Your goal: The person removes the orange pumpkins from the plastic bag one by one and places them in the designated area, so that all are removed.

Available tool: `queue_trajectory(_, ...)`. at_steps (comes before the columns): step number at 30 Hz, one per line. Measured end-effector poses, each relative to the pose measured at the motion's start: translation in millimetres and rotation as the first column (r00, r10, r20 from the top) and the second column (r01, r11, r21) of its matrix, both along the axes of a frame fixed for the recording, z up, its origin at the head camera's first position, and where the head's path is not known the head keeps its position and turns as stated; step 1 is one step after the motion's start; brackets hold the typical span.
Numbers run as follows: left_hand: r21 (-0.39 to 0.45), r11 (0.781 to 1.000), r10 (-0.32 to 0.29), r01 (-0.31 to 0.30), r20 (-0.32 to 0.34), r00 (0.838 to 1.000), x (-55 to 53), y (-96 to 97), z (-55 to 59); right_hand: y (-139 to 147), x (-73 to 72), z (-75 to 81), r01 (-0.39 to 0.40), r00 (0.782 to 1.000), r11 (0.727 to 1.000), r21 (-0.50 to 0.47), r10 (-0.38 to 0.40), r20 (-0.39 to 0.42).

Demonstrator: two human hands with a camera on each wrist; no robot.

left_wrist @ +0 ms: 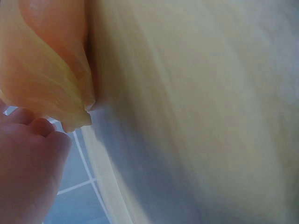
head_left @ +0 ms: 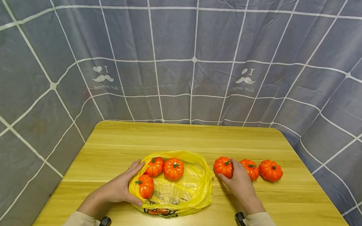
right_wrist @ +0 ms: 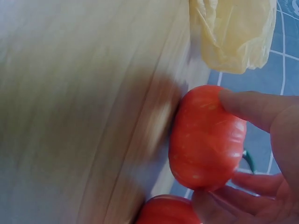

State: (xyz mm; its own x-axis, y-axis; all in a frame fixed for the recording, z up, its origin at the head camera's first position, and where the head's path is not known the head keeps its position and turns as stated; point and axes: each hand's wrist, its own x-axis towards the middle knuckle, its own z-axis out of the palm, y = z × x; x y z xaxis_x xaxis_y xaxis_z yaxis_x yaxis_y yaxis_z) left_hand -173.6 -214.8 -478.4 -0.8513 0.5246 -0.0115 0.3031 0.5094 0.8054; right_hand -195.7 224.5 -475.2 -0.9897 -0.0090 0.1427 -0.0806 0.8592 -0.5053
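A yellow plastic bag lies spread wide with its mouth facing up, and three small orange pumpkins, one of them a pumpkin with a green stem, sit inside. My left hand holds the bag's left rim, thumb at the front and fingers farther back. To the right of the bag, my right hand grips a pumpkin between thumb and fingers. The right wrist view shows this same pumpkin from its side, thumb on one end and fingertips on the other.
Two more pumpkins stand in line right of the held one: a partly covered pumpkin and an outer pumpkin. All rest on a wooden table. A grey checked curtain hangs behind and at both sides.
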Motion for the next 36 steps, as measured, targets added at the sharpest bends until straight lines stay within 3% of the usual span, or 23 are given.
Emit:
queue_trajectory(5,0.000,1.000,-0.002,0.002,0.003,1.000,-0.5,-0.6,-0.4,1,0.3,2.4,0.003,1.000,0.999,-0.037,-0.004,-0.009)
queue_trajectory(13,-0.007,1.000,0.002,-0.001,0.006,1.000,-0.3,0.4,-0.1,-1,3.5,13.4,0.026,0.995,0.989,-0.146,-0.041,-0.096)
queue_trajectory(19,-0.008,1.000,0.003,-0.003,0.012,1.000,0.2,1.0,0.3,-6,6.8,23.6,0.025,0.992,0.986,-0.163,-0.045,-0.118)
queue_trajectory(30,-0.004,1.000,-0.003,0.003,0.000,1.000,-0.5,0.6,-1.7,-33,9.8,23.0,-0.079,0.990,0.968,-0.239,0.048,-0.133)
queue_trajectory(36,0.002,1.000,-0.003,0.003,0.002,1.000,-0.4,0.1,-2.6,-51,9.8,18.3,-0.147,0.986,0.935,-0.323,0.110,-0.129)
